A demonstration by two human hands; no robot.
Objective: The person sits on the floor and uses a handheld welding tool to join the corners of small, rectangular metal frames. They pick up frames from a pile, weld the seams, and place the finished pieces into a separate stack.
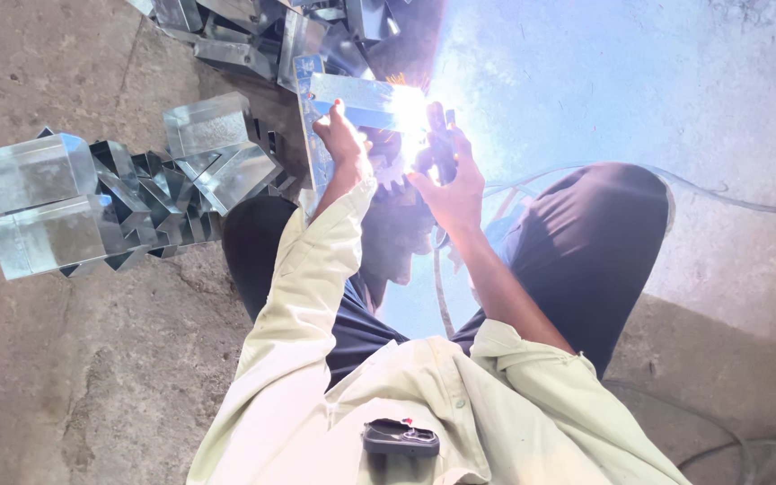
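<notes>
Here the shiny, angular metal piece [352, 99] glares blue-white.

Welding workshop: arc glare [409, 108], sheet-metal pieces [92, 202]

Shiny, smooth sheet-metal frame [352, 99] under the left hand [345, 144]; glossy metal boxes [38, 207] left of it. Matt cloth sleeve [316, 269]; rough concrete floor [92, 377].
</notes>
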